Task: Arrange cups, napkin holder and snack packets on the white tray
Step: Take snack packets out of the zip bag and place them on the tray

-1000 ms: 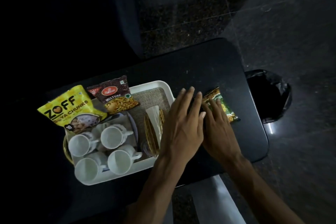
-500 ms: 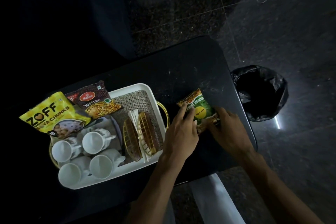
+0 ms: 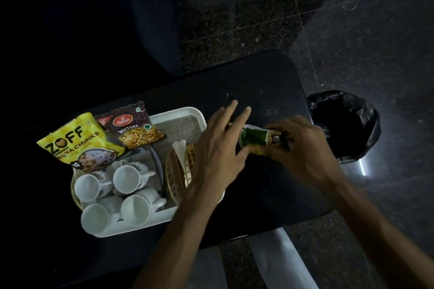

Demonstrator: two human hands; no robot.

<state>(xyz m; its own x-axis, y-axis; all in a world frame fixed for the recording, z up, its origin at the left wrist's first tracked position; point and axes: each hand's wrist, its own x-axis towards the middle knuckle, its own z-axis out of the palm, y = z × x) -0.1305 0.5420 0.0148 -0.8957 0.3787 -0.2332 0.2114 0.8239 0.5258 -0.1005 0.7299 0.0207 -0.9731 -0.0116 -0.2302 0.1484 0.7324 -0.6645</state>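
Observation:
The white tray sits on the left of a black table. Several white cups stand in its near left part. A gold wire napkin holder with white napkins stands beside them. A yellow soya chunks packet and a dark red mixture packet lean at the tray's far left. A green snack packet is lifted just right of the tray. My right hand grips its right end. My left hand touches its left end with the thumb, fingers spread over the tray's right edge.
A bin lined with a black bag stands on the floor just past the table's right edge. A white chair leg or frame shows below the table. The floor is dark polished stone.
The green packet went from lying flat under both hands to being picked up and turned. My right hand now holds it above the table, nearer the tray.

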